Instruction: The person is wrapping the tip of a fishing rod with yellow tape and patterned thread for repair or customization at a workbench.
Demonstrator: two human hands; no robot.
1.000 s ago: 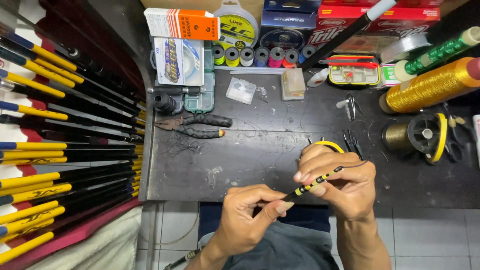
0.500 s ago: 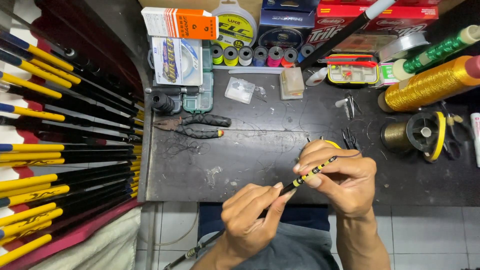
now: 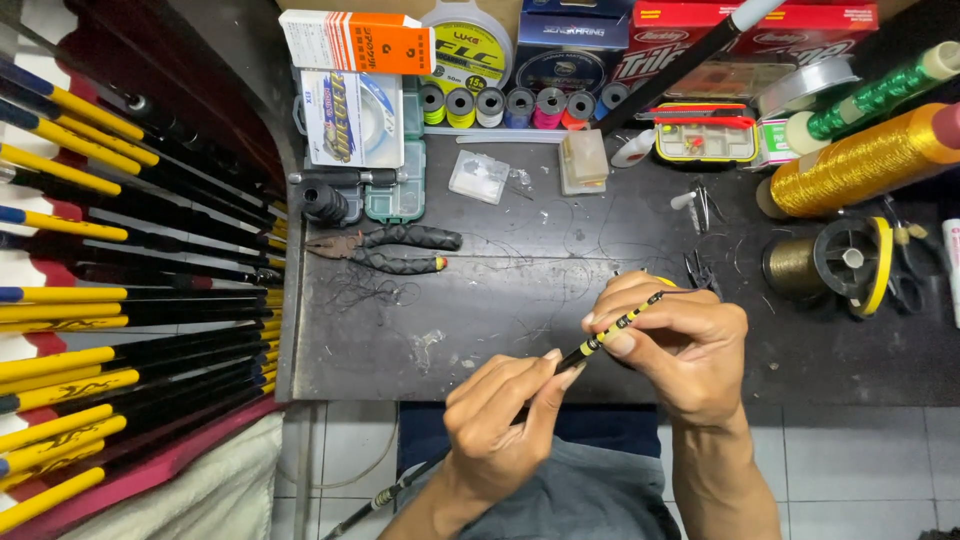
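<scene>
A thin black rod with yellow bands (image 3: 612, 330) runs diagonally from the lower left up to the right, in front of a dark worktop (image 3: 480, 310). My left hand (image 3: 500, 425) pinches the rod lower down, thumb and forefinger near a yellow band. My right hand (image 3: 675, 345) is curled around the rod's upper end, fingertips on the banded section. The rod's lower end (image 3: 385, 495) shows a wrapped part near my lap. A yellow ring edge peeks out behind my right hand.
Black-handled pliers (image 3: 390, 250) lie at the worktop's left. A gold thread cone (image 3: 860, 160), a green thread spool (image 3: 880, 95) and a black-and-yellow spool (image 3: 840, 262) sit right. Line boxes, small spools (image 3: 510, 105) and tackle cases line the back. Many black-and-yellow rods (image 3: 110, 330) are stacked left.
My left hand has slid slightly up the rod toward my right hand. The rod has tilted a little. Nothing on the worktop has moved.
</scene>
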